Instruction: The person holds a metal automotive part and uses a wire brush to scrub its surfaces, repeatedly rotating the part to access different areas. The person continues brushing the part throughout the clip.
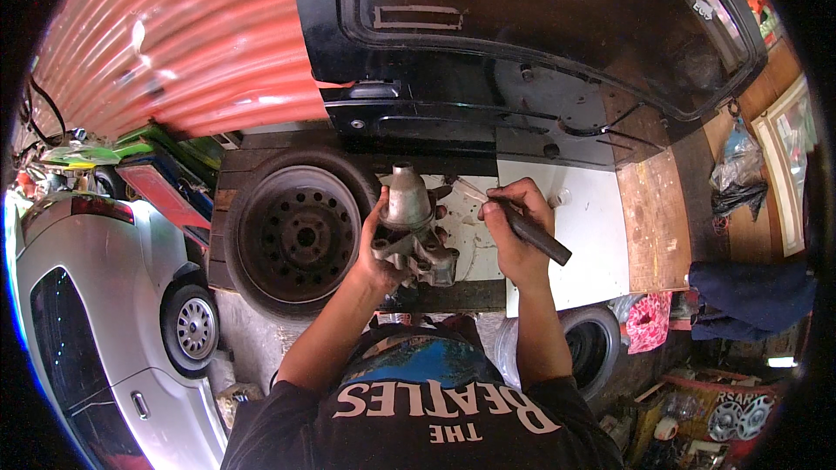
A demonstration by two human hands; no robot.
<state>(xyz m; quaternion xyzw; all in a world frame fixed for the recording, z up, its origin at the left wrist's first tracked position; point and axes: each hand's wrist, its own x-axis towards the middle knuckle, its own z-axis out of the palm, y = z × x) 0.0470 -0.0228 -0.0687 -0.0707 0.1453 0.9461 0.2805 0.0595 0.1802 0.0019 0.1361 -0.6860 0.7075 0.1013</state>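
My left hand (376, 248) is wrapped round a grey metal housing (407, 200), with some fingertips showing at its far side. The housing has a smooth cone-shaped upper part with a narrow neck, and a lobed, bracket-like base facing me. To the right, my right hand (522, 226) grips a hand tool with a thick dark handle (547, 242). From that grip, the tool's thin metal shaft (470, 187) points left toward the housing. Its tip is too small to make out, and I cannot tell whether it touches the housing.
A tyre on a steel wheel (300, 235) lies left on the workbench, beside a white board (592, 235). Behind stands a black vehicle tailgate (435, 78). A silver car (113, 313) is at left; another tyre (592, 344) sits below the bench. Dark cloth (749, 300) hangs at right.
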